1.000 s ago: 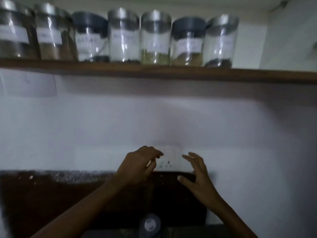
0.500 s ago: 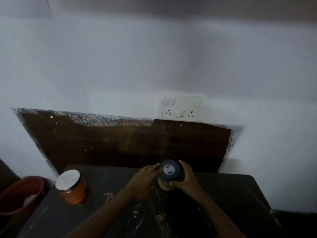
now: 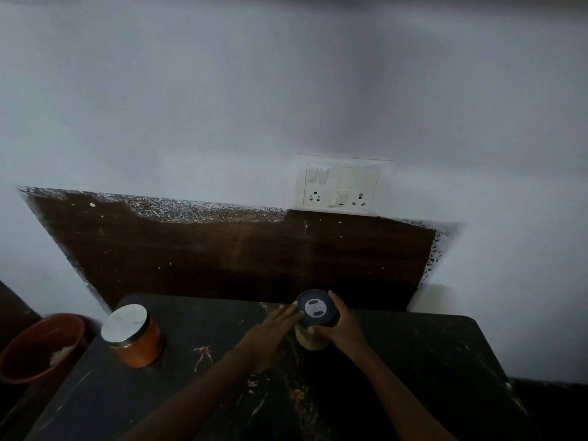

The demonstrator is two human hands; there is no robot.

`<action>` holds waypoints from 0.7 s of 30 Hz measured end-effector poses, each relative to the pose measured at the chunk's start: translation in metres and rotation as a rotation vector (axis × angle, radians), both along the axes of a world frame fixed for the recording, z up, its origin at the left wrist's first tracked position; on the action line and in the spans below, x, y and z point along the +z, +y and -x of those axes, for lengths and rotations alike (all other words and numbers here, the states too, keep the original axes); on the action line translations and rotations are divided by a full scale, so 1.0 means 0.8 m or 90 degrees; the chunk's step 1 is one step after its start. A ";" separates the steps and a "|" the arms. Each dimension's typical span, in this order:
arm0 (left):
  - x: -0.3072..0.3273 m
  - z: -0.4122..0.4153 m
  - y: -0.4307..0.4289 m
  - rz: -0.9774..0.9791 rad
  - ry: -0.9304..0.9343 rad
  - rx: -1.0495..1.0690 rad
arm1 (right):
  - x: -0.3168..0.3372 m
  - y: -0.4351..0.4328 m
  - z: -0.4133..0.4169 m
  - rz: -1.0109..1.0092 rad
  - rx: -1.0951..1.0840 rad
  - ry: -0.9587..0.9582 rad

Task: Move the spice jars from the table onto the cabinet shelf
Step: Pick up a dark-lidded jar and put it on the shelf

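Two jars stood on the dark surface (image 3: 429, 361). Both my grips met at the dark-lidded jar (image 3: 316, 308), upright near the back edge, pale contents showing under its lid. My right grip (image 3: 343, 327) was wrapped round its right side, thumb across the glass in front. My left grip (image 3: 269, 337) lay with straight fingers touching the lid's left side, clasping nothing. Well apart to the left stood the orange jar (image 3: 136, 345) with its shiny metal lid. Beyond the surface's left edge sat a red bucket (image 3: 28, 342), and on the wall behind were a brown panel (image 3: 222, 249) and a white switchboard (image 3: 342, 186)
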State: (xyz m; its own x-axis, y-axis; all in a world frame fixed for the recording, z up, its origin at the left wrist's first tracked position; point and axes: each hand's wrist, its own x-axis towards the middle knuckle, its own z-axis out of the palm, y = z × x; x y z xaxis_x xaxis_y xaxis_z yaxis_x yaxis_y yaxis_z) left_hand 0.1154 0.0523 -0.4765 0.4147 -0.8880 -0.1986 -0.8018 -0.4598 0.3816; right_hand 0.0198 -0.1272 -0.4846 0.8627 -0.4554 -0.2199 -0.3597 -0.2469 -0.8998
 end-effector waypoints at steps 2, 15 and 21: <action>0.006 0.009 0.008 0.034 -0.011 -0.013 | 0.014 0.001 0.011 -0.018 -0.008 -0.001; 0.122 0.141 0.087 0.270 0.255 -0.018 | 0.162 0.042 0.156 -0.132 0.000 -0.006; 0.147 0.210 0.116 0.360 0.313 -0.030 | 0.184 0.099 0.215 -0.233 -0.028 -0.023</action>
State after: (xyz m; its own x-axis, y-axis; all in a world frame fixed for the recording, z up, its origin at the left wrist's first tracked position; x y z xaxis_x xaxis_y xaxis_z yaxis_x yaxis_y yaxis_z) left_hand -0.0524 0.1450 -0.3589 0.3546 -0.9243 0.1409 -0.4926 -0.0566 0.8684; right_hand -0.1522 -0.0478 -0.3375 0.8545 -0.3885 -0.3448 -0.3293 0.1081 -0.9380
